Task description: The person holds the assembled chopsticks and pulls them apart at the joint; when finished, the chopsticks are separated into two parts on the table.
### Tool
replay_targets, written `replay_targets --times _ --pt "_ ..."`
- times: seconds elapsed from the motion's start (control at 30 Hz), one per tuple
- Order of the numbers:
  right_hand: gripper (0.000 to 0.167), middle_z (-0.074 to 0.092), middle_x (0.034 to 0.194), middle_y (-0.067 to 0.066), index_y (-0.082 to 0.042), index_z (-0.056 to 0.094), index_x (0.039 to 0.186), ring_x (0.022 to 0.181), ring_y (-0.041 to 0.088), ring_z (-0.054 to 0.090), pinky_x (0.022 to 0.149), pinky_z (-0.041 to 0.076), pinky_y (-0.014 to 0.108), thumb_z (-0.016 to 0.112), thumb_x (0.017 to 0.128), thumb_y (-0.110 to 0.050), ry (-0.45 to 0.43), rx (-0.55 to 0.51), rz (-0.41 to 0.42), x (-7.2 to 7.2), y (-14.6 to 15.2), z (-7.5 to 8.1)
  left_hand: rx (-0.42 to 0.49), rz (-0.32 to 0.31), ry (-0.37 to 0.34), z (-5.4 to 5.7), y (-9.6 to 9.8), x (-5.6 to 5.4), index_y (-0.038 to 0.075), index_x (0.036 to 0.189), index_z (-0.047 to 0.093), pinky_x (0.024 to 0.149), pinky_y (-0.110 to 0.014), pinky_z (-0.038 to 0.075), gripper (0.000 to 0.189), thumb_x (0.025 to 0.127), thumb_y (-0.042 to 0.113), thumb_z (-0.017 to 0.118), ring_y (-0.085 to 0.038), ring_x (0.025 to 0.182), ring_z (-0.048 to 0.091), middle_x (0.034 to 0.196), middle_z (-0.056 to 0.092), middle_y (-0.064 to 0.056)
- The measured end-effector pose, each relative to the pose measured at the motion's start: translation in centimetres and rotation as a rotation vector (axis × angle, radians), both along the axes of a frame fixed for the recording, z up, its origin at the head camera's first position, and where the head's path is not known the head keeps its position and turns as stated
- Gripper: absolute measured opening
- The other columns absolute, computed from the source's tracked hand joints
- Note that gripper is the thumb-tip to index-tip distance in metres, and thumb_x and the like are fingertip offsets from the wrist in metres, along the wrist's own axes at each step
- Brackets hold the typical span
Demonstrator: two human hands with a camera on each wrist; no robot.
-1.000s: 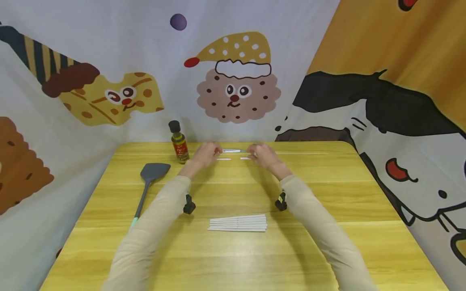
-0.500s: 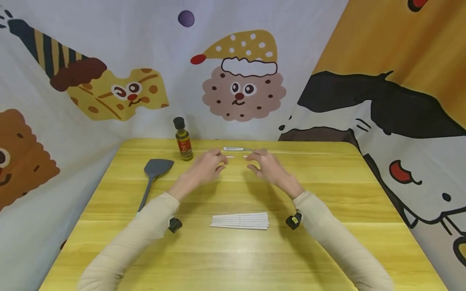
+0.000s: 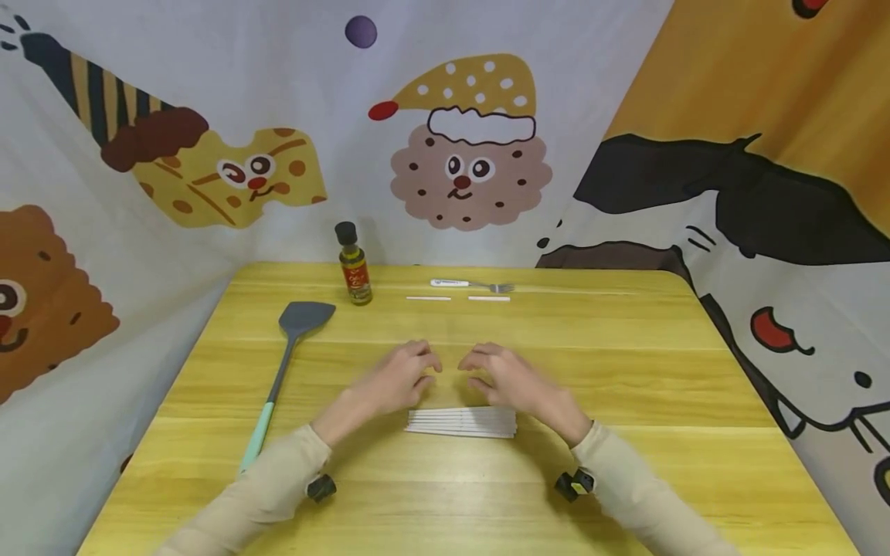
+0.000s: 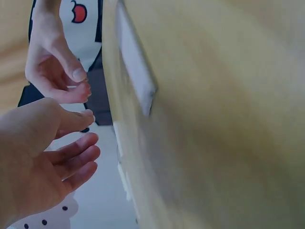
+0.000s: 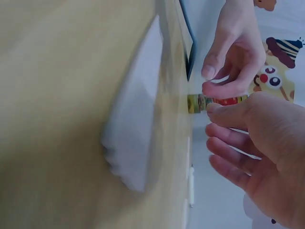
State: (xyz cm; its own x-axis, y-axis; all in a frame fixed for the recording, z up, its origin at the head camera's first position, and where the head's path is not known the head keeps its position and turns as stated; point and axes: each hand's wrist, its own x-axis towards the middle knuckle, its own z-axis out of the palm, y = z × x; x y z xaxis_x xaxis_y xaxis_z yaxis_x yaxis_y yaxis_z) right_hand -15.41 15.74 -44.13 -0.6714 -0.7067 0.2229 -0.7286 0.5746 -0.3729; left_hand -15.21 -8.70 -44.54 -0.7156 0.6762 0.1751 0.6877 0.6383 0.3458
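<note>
Ribbed white bundle (image 3: pixel 459 422) lies singly near two hands (image 3: pixel 399 377) (image 3: pixel 506 377), two sticks (image 3: pixel 428 298) (image 3: pixel 489 298) beyond.

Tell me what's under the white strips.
The white strips lie on the table, and its bare wood shows along their near edge. The patch directly beneath them is covered, so I can't say whether anything thin lies there.

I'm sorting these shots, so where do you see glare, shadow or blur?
Head view: pale glare on the table, nearer than the white sticks; left wrist view: sticks blurred, a broad soft shadow beside them; right wrist view: sticks blurred too, their separate edges mostly lost.
</note>
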Motion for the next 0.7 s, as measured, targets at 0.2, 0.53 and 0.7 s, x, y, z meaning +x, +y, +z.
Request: replay_targets --times 0.2,0.53,0.7 --pt "0.011 0.072 0.097 0.004 -0.006 0.074 0.099 0.089 0.014 0.069 0.078 0.059 0.018 0.075 0.089 -0.002 -0.107 -0.011 0.045 1.3 0.1 -1.6 0.019 -0.05 -0.054 -1.3 0.9 1.2 0.007 0.108 0.073 0.078 -0.024 0.057 0.015 0.093 0.011 0.073 -0.014 0.091 0.061 0.105 0.065 -0.003" --pt "0.01 0.073 0.095 0.003 -0.008 0.074 0.097 0.085 0.01 0.067 0.078 0.058 0.017 0.074 0.088 -0.003 -0.207 -0.025 0.009 1.2 0.7 -3.4 0.023 -0.057 -0.167 -2.5 1.6 1.8 0.006 0.105 0.074 0.077 -0.014 0.055 0.013 0.093 0.007 0.069 -0.012 0.088 0.062 0.1 0.067 -0.003" --pt "0.01 0.073 0.094 0.003 -0.008 0.074 0.097 0.083 0.009 0.066 0.075 0.057 0.017 0.073 0.089 -0.002 -0.191 -0.033 0.009 1.1 0.7 -3.7 0.004 -0.054 -0.199 -2.7 1.8 1.9 0.007 0.105 0.073 0.074 -0.013 0.053 0.011 0.094 0.008 0.068 -0.011 0.085 0.06 0.098 0.066 -0.002"
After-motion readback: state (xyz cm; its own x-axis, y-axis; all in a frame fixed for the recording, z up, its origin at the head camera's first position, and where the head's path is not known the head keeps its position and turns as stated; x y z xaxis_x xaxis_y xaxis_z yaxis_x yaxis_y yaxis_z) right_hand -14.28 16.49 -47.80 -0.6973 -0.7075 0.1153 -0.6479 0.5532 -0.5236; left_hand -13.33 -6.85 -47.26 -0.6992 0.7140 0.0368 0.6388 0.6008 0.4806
